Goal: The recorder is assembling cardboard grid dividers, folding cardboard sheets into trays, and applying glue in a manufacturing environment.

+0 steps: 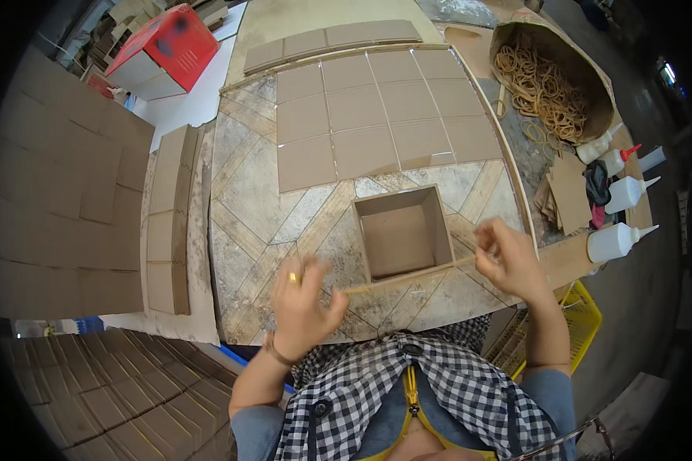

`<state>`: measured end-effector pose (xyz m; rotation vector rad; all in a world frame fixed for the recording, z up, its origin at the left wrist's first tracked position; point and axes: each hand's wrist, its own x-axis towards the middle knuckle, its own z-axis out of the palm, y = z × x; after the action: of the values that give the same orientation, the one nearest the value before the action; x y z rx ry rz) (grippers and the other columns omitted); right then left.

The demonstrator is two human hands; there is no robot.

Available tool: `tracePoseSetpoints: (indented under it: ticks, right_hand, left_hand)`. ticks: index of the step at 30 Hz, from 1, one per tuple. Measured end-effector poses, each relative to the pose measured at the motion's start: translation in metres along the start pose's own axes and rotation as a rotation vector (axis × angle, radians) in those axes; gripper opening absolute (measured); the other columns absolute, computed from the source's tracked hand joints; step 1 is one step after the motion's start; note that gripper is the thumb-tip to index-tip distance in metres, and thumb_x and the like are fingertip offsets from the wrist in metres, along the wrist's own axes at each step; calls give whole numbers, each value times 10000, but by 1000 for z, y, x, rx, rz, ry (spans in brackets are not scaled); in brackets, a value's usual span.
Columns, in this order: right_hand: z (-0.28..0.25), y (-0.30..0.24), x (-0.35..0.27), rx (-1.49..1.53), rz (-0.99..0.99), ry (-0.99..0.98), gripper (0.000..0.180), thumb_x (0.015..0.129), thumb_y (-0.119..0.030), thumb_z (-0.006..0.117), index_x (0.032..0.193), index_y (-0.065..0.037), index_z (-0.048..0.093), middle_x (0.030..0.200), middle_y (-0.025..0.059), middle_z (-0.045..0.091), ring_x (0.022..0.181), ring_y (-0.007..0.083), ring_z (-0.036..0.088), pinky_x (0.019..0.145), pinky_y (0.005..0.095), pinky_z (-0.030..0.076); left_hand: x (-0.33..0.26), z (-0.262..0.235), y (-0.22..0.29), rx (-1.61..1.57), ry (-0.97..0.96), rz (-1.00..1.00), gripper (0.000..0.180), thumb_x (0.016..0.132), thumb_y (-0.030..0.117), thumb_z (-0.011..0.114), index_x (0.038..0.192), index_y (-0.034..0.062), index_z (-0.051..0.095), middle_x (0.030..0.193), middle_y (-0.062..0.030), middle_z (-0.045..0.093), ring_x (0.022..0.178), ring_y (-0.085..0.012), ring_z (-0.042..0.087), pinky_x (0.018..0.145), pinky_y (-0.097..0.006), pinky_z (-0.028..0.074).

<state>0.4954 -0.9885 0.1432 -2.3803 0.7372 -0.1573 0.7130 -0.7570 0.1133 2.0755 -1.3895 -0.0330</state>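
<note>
A small square open-topped brown cardboard box (398, 240) stands on the patterned table in front of me. Along its near side runs a thin tan rubber band (400, 283), stretched between my two hands. My left hand (303, 303), left of the box, has curled fingers smeared by motion, and the band's end meets its thumb. My right hand (506, 257) is at the box's right side, fingers bent round the band's other end. Whether the band touches the box wall, I cannot tell.
Flat cardboard panels (361, 115) lie in rows behind the box. To the right are a container of rubber bands (546, 88), cardboard pieces (567, 192) and white glue bottles (613, 242). Stacked cardboard (69, 192) rises at left, near a red box (169, 46). A yellow basket (580, 323) sits lower right.
</note>
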Motion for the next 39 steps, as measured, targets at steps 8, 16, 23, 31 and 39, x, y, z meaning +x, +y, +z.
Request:
tracePoseSetpoints:
  ticks: [8, 16, 23, 31, 39]
  right_hand:
    - [27, 24, 64, 351, -386, 28, 697, 732, -96, 551, 1389, -24, 332, 1319, 220, 475, 1238, 340, 453, 1066, 413, 317]
    - [45, 35, 114, 704, -148, 149, 231, 729, 63, 435, 815, 32, 646, 788, 70, 676, 671, 102, 596, 604, 236, 472]
    - [50, 52, 76, 1008, -180, -292, 864, 743, -513, 698, 1368, -10, 376, 1289, 133, 510, 1072, 198, 544, 895, 330, 434]
    - [114, -55, 51, 638, -304, -84, 917, 611, -666, 715, 1173, 17, 473, 1159, 113, 481, 1049, 223, 489, 907, 371, 400]
    - [169, -178, 46, 481, -775, -855, 437, 766, -217, 695, 1111, 2, 539, 1008, 176, 580, 934, 314, 560, 836, 368, 429]
  left_hand:
    - [77, 31, -37, -714, -417, 105, 898, 601, 85, 572, 1418, 44, 202, 1455, -192, 252, 1384, -290, 200, 1134, -429, 129]
    - [117, 65, -74, -914, -315, -40, 314, 687, -89, 502, 960, 14, 619, 939, -106, 678, 971, -178, 627, 1034, -395, 355]
    - [88, 32, -53, -845, -211, -25, 227, 772, 139, 659, 979, 46, 652, 983, -122, 626, 901, -239, 579, 904, -371, 433]
    - [-34, -30, 43, -328, -183, -210, 268, 782, 215, 655, 956, 24, 582, 763, -182, 592, 772, -348, 593, 670, -444, 445]
    - [-229, -94, 81, -78, 234, -1017, 334, 809, 160, 585, 1122, 54, 539, 873, -198, 634, 753, -369, 619, 662, -425, 495]
